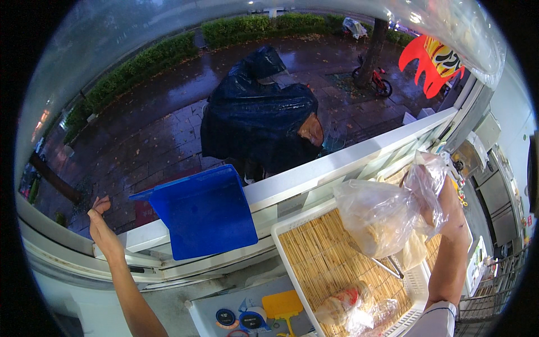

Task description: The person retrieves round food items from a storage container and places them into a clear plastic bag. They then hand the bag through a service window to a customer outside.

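My right hand, partly wrapped in clear film, grips a clear plastic bag at its gathered neck. Pale, flat pieces, perhaps flatbread, show through the bag. It hangs over a white plastic basket lined with a reed mat. Below the bag, metal tongs lie against a pale cloth or wrapper. Packaged food in clear wrap sits at the basket's near end. My left hand is raised by the window frame at far left, fingers bent; I see nothing in it.
A blue plastic bent panel stands across the white window sill. Outside, a person in a dark rain cape is close to the sill. A yellow plastic scoop-like item lies left of the basket. Kitchen equipment lines the right side.
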Demonstrator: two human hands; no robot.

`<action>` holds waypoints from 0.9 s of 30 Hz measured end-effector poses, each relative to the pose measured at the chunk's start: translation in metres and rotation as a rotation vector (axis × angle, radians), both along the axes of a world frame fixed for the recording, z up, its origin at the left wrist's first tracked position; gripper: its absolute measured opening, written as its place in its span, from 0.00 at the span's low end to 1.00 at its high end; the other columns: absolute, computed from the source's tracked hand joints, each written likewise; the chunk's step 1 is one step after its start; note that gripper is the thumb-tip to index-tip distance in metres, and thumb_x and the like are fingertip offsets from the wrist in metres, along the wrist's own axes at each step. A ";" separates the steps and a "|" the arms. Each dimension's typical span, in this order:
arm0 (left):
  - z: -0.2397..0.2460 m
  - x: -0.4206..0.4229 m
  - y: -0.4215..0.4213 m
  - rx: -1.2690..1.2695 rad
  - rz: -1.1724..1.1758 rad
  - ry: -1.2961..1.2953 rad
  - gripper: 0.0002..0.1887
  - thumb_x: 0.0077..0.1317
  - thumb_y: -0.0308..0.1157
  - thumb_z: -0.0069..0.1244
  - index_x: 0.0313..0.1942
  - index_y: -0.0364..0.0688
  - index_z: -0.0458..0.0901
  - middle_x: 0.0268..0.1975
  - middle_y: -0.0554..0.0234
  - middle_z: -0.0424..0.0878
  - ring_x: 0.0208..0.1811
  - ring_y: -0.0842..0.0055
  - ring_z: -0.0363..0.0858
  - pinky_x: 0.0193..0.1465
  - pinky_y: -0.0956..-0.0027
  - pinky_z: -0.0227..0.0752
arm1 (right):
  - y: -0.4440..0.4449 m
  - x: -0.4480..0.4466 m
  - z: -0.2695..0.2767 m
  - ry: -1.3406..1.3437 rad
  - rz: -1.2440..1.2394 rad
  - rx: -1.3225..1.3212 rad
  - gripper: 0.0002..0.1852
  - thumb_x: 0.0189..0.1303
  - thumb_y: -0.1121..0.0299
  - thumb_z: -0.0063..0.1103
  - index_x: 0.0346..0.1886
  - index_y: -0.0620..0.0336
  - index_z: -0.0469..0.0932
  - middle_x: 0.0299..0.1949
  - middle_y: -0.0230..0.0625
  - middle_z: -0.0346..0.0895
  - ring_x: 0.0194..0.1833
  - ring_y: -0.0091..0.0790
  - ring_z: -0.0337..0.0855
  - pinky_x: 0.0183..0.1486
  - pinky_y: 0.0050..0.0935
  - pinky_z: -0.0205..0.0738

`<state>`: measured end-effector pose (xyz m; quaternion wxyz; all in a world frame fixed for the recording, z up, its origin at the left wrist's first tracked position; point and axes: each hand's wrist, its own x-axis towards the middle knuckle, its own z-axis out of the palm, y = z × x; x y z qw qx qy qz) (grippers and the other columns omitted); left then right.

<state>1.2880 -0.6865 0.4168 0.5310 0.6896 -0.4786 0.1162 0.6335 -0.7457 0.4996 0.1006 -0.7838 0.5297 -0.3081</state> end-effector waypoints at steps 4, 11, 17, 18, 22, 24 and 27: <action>-0.001 0.001 0.000 0.002 0.024 -0.010 0.39 0.84 0.56 0.25 0.40 0.29 0.85 0.55 0.44 0.86 0.70 0.55 0.73 0.79 0.54 0.54 | 0.000 0.002 0.002 0.080 -0.064 0.014 0.31 0.58 0.71 0.74 0.64 0.65 0.73 0.52 0.45 0.80 0.51 0.40 0.82 0.58 0.37 0.75; -0.001 0.002 0.000 -0.010 -0.019 -0.006 0.39 0.84 0.56 0.25 0.40 0.29 0.85 0.54 0.43 0.86 0.70 0.55 0.73 0.79 0.54 0.54 | 0.001 0.008 0.007 0.054 0.036 -0.024 0.24 0.61 0.73 0.71 0.60 0.65 0.74 0.49 0.44 0.80 0.48 0.41 0.82 0.54 0.38 0.76; -0.002 0.004 0.000 -0.015 -0.027 -0.006 0.38 0.84 0.55 0.25 0.40 0.29 0.85 0.54 0.43 0.86 0.69 0.55 0.74 0.79 0.54 0.54 | -0.001 0.011 -0.002 0.075 0.042 -0.175 0.16 0.67 0.76 0.64 0.56 0.64 0.74 0.41 0.40 0.81 0.41 0.38 0.83 0.47 0.36 0.77; -0.002 0.004 0.000 -0.013 -0.024 -0.006 0.38 0.84 0.55 0.25 0.40 0.29 0.85 0.54 0.43 0.86 0.69 0.55 0.74 0.79 0.54 0.54 | -0.001 0.011 -0.002 0.067 0.041 -0.186 0.15 0.67 0.76 0.64 0.55 0.64 0.74 0.40 0.40 0.81 0.41 0.38 0.82 0.47 0.36 0.77; -0.003 0.005 0.001 0.000 0.004 -0.013 0.38 0.84 0.55 0.25 0.40 0.29 0.85 0.54 0.43 0.86 0.69 0.55 0.74 0.79 0.54 0.54 | -0.001 0.008 0.002 0.012 -0.045 0.017 0.26 0.60 0.72 0.72 0.61 0.66 0.75 0.51 0.46 0.81 0.49 0.43 0.83 0.57 0.39 0.76; -0.003 0.005 0.000 -0.010 -0.018 -0.009 0.38 0.84 0.55 0.25 0.40 0.29 0.85 0.55 0.43 0.86 0.69 0.54 0.74 0.79 0.54 0.54 | -0.001 0.010 0.004 0.007 -0.006 0.003 0.25 0.61 0.72 0.71 0.60 0.66 0.75 0.49 0.46 0.82 0.48 0.41 0.83 0.56 0.38 0.76; -0.004 0.006 0.000 -0.014 -0.021 -0.018 0.38 0.84 0.55 0.25 0.40 0.29 0.85 0.55 0.43 0.86 0.69 0.54 0.74 0.78 0.54 0.54 | -0.002 0.016 0.007 -0.037 0.035 0.005 0.18 0.65 0.74 0.67 0.56 0.64 0.75 0.43 0.40 0.81 0.43 0.37 0.82 0.51 0.37 0.76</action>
